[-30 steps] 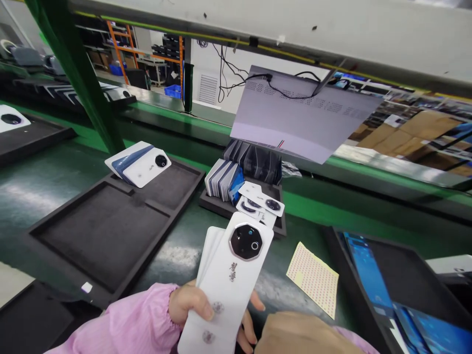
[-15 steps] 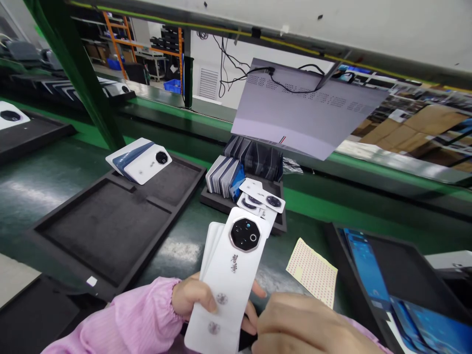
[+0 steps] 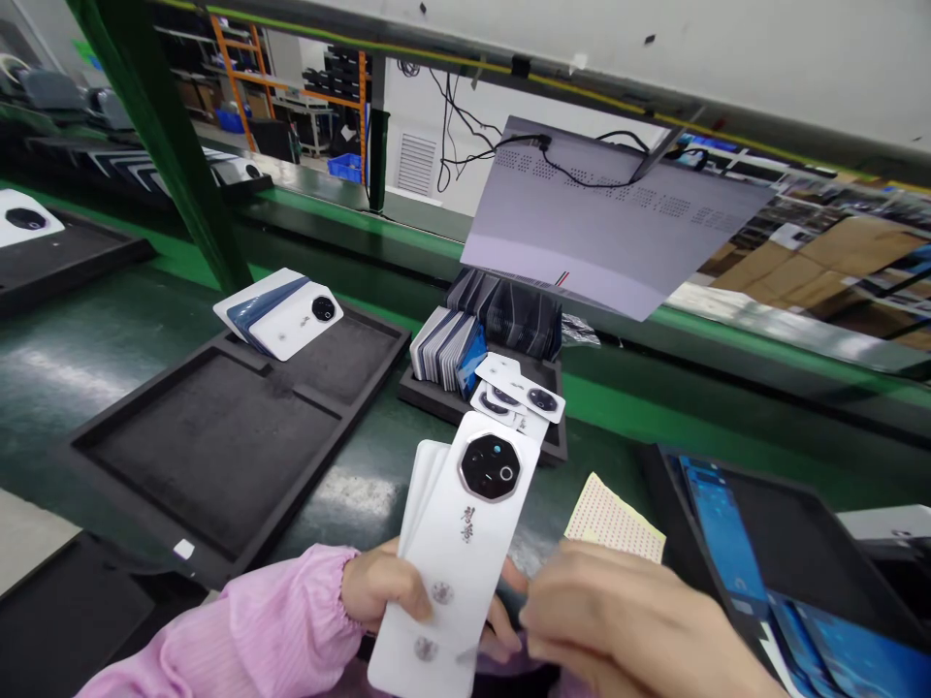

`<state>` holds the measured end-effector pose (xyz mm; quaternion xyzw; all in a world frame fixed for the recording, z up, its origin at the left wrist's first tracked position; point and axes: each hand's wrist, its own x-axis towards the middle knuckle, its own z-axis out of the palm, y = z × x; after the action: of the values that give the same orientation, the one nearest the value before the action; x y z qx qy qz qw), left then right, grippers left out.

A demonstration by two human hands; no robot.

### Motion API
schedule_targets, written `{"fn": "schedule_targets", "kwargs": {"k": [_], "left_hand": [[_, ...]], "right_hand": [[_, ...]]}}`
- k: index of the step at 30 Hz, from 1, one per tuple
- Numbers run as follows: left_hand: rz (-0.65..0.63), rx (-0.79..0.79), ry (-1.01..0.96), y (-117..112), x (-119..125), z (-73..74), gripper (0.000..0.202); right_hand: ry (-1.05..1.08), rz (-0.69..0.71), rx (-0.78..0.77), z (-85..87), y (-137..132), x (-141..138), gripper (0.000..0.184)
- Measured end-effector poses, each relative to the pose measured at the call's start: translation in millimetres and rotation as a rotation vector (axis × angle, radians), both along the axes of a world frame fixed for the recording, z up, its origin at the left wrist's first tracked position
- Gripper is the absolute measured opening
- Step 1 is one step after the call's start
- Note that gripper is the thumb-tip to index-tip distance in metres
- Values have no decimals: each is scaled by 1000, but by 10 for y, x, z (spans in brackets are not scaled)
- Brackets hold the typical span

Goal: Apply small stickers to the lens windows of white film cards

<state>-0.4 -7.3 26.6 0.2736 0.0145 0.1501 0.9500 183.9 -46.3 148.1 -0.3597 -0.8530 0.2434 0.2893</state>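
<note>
My left hand point(image 3: 397, 586) is closed on a small fanned stack of white phone back covers point(image 3: 462, 553), thumb on top and fingers beneath. The top cover has a black octagonal camera area, dark lettering and two grey round marks. Just right of the stack's lower part is my right hand point(image 3: 618, 611), its fingers curled together and slightly blurred. Whatever is between its fingertips is hidden. Partly behind that hand lies a yellowish sticker sheet point(image 3: 618, 519) with rows of small red marks.
A black tray point(image 3: 210, 456) on the left carries several phone covers point(image 3: 283, 315) at its far end. Ahead, another tray point(image 3: 436, 397) holds upright covers and loose white ones. On the right, a tray point(image 3: 778, 514) contains blue-filmed pieces. A grey panel point(image 3: 611, 223) hangs above.
My right hand has risen slightly and shifted right, now covering more of the sticker sheet. The left hand still holds the stack, almost unmoved. The whole view has shifted slightly.
</note>
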Motion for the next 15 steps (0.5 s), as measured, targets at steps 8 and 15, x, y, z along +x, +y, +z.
{"fn": "schedule_targets", "kwargs": {"k": [8,15], "left_hand": [[-34,41,35,19,-2,-10,70],[-55,30,46,17,14,-25,71]], "right_hand": [[138,-567,27,-222,220,149,4],[105,-594,-38,-238,294,165,5]]}}
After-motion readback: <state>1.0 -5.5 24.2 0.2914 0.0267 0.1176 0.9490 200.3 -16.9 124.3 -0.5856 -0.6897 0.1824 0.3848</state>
